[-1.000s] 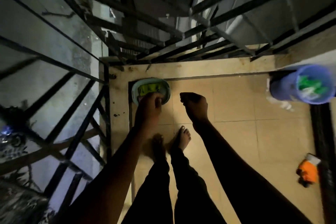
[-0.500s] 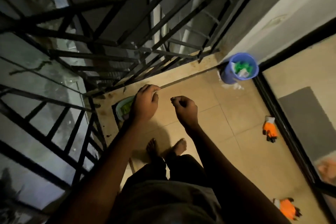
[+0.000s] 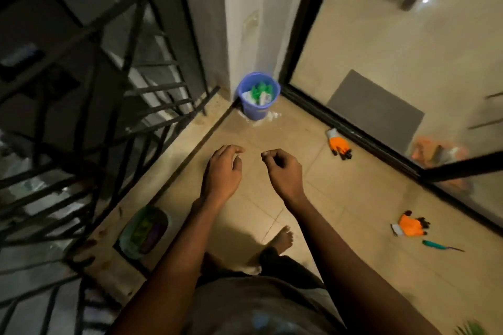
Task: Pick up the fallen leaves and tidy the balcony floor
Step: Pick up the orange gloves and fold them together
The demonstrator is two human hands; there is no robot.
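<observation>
My left hand (image 3: 223, 171) hovers over the tan tiled balcony floor (image 3: 340, 190), fingers loosely curled and apart, with nothing in it. My right hand (image 3: 283, 171) is beside it, fingers closed with thumb against fingertips; I see nothing in it. A green-rimmed dish (image 3: 143, 228) with green and dark bits inside lies on the floor by the railing, down to the left of my left arm. A blue bucket (image 3: 258, 98) holding green and white items stands in the far corner. No loose leaves show on the floor.
Black metal railing (image 3: 114, 106) runs along the left. Two orange gloves (image 3: 339, 144) (image 3: 411, 224) and a teal-handled tool (image 3: 435, 245) lie by the black sliding-door track (image 3: 381, 149). A grey mat (image 3: 375, 106) is indoors. My bare foot (image 3: 281, 239) stands below my hands.
My left hand has lifted off the dish. The view has swung right, bringing the bucket corner, both gloves and the doorway into sight. Both hands now hang over bare floor.
</observation>
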